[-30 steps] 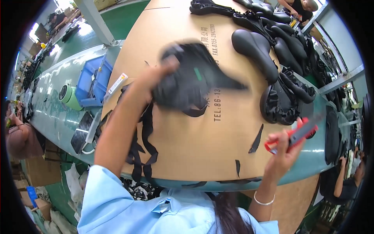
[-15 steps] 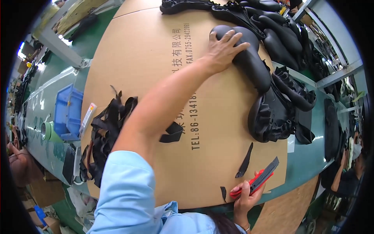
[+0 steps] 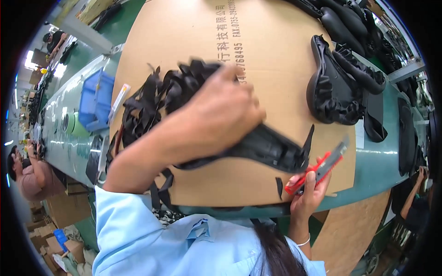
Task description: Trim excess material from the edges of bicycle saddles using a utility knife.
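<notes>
My left hand (image 3: 220,108), blurred by motion, is closed on a black padded seat (image 3: 269,147) with a gathered, ruffled edge. Its underside faces up, and it lies slantwise over the cardboard in front of me. In my right hand (image 3: 309,195) is a red utility knife (image 3: 322,168) with its blade out, pointing up and away to the right. The seat's narrow end comes close to the knife; whether they touch I cannot tell. A thin black strip (image 3: 311,138) and a small black scrap (image 3: 279,187) lie near the knife.
A large cardboard sheet (image 3: 184,27) covers the green table (image 3: 368,158). Black offcut strips (image 3: 140,110) are heaped at left, beside a blue bin (image 3: 95,99). More ruffled black seats (image 3: 338,87) lie at right, others at the far right. Another person (image 3: 39,177) is at left.
My left hand has drawn the black seat from the far right toward me and turned its underside up. The view has shifted; the knife stays in my right hand.
</notes>
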A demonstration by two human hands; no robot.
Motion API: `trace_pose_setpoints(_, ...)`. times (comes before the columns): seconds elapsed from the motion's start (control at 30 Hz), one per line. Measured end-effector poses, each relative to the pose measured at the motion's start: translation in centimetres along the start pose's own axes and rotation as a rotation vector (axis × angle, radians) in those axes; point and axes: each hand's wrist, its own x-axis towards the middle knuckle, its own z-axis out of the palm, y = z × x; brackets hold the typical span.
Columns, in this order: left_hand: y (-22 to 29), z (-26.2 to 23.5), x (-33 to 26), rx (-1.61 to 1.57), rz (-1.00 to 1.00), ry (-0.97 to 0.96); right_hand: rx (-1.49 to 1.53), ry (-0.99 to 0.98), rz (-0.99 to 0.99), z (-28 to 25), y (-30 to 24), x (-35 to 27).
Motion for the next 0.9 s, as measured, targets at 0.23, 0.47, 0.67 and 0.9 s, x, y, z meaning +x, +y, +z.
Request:
trace_pose_setpoints(0.23,6.3,4.5,-6.0,-0.259,-0.687,0.621,-0.397,-0.197,0.158,0.7,-1.1,-3.4)
trace_pose_setpoints(0.47,10.5,6.4,-5.9,-0.497,-0.885,0.494,-0.765,-0.312,-0.080,4.0,-3.1,-3.5)
trace_pose_setpoints(0.67,10.2,6.5,-6.3,-0.635,-0.896,0.527,-0.597,-0.499,0.090,7.6,-3.1,-1.4)
trace_pose_setpoints(0.9,10.3,7.3,-6.6,-0.647,-0.867,0.635,-0.667,-0.511,-0.049,7.6,-3.3,-2.9)
